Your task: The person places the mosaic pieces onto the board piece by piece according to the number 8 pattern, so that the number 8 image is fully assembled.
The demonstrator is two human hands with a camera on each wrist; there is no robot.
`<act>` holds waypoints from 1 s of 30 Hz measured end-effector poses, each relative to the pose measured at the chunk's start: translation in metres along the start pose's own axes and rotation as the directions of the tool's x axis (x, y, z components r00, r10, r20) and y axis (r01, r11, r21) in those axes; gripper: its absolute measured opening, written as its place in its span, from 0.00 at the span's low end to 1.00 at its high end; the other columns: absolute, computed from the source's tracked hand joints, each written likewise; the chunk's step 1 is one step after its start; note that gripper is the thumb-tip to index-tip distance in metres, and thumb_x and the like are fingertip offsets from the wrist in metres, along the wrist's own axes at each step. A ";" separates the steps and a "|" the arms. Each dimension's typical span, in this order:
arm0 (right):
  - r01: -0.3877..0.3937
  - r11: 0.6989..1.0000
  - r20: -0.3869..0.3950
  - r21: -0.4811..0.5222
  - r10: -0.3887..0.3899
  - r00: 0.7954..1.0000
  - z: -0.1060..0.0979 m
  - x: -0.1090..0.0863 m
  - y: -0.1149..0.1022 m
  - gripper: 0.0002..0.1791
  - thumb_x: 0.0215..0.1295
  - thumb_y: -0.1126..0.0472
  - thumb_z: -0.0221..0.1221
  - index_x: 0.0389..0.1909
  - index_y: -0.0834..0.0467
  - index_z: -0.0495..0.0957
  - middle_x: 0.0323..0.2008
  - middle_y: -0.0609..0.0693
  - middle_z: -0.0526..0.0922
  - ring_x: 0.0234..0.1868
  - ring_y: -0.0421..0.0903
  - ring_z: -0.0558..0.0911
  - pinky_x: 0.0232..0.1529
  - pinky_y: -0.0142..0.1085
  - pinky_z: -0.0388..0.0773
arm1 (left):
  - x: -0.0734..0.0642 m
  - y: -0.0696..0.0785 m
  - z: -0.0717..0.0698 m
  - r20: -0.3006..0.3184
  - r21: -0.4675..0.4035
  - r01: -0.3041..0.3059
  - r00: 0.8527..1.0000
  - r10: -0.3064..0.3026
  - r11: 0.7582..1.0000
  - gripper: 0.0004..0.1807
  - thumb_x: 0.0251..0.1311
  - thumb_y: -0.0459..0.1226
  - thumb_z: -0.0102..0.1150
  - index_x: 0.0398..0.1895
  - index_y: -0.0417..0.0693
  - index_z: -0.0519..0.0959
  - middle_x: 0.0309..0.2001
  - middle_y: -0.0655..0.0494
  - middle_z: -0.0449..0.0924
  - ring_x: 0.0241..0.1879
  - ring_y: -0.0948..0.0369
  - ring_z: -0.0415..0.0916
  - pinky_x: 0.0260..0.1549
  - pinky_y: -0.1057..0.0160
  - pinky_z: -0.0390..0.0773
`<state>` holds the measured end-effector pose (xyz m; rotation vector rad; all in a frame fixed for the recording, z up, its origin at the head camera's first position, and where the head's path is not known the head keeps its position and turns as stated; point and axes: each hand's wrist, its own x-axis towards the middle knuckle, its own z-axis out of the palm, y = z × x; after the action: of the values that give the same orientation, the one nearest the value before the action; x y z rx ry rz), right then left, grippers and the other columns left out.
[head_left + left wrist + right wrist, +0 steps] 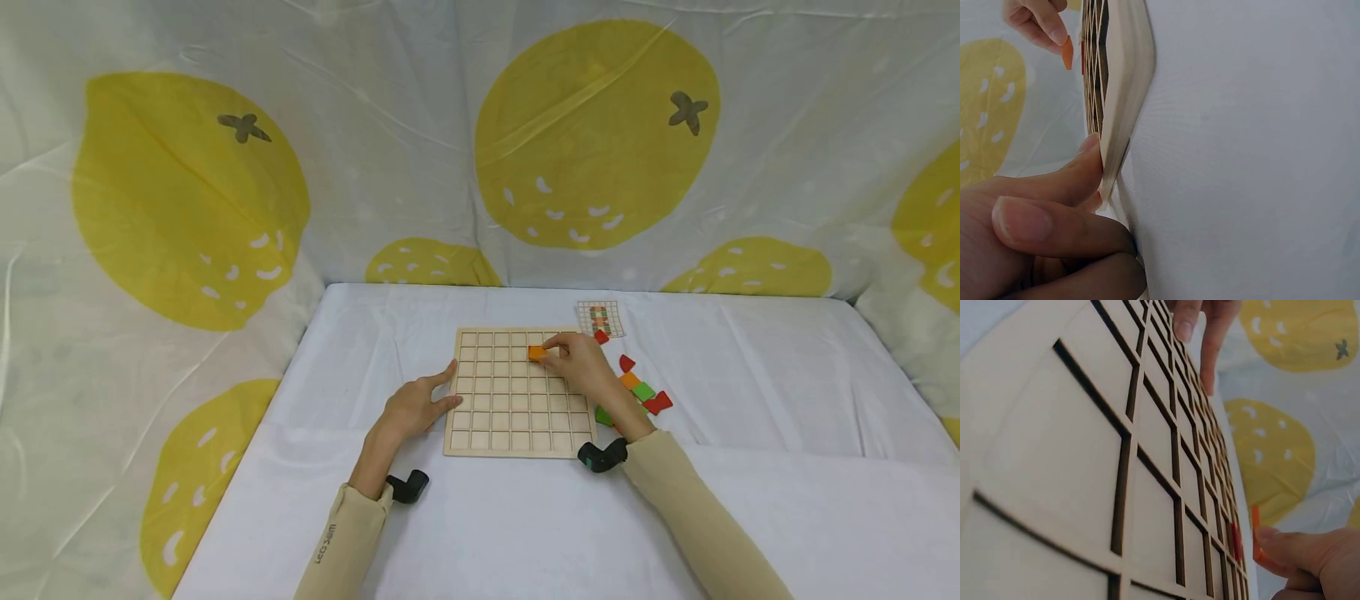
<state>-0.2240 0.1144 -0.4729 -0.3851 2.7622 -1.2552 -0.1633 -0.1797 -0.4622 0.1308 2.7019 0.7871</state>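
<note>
A wooden grid board (pixel 491 417) lies flat on the white cloth. My right hand (pixel 585 367) pinches an orange square tile (pixel 536 353) between thumb and fingertips, just over the far cells. The right wrist view catches that tile (pixel 1255 528) edge-on, close to a red piece (pixel 1237 542) set in the grid. My left hand (pixel 411 408) is at the board's left side, its spread thumb and finger touching the edge. From the left wrist, a fingertip (pixel 1090 144) shows against the board's rim.
Right of the board lie loose tiles: a green one (pixel 643 391), an orange one (pixel 630 380) and red shapes (pixel 657 403), partly behind the right forearm. A pattern card (pixel 611 310) with a coloured grid design sits behind the board. A lemon-print curtain (pixel 420 125) hangs behind the table.
</note>
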 end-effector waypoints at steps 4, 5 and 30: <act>0.002 1.000 -0.008 -0.007 -0.002 1.000 0.008 0.004 -0.003 0.14 0.69 0.59 0.67 0.50 0.63 0.86 0.19 0.47 0.68 0.19 0.42 0.64 0.24 0.32 0.60 | 0.000 0.000 0.000 -0.001 -0.004 0.004 1.000 -0.004 1.000 0.38 0.72 0.51 0.60 0.82 0.63 0.57 0.08 0.57 0.67 0.09 0.63 0.60 0.19 0.65 0.64; 0.002 1.000 -0.011 -0.011 -0.002 1.000 0.009 0.005 -0.003 0.14 0.69 0.59 0.67 0.50 0.63 0.86 0.19 0.48 0.68 0.19 0.42 0.65 0.24 0.32 0.60 | 0.000 0.000 0.000 0.001 -0.007 0.003 1.000 -0.003 1.000 0.38 0.72 0.51 0.60 0.82 0.63 0.57 0.08 0.57 0.67 0.09 0.63 0.60 0.18 0.65 0.64; 0.052 0.999 -0.082 -0.006 -0.052 0.995 0.027 0.015 -0.004 0.13 0.65 0.60 0.71 0.48 0.60 0.89 0.18 0.46 0.66 0.22 0.42 0.63 0.28 0.33 0.58 | 0.000 -0.001 -0.001 0.006 -0.001 -0.011 1.000 0.011 1.000 0.38 0.73 0.50 0.59 0.82 0.61 0.57 0.08 0.57 0.67 0.09 0.63 0.59 0.18 0.65 0.64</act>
<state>-0.2327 0.0880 -0.4870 -0.4173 2.8413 -1.3058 -0.1636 -0.1807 -0.4621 0.1473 2.6969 0.7900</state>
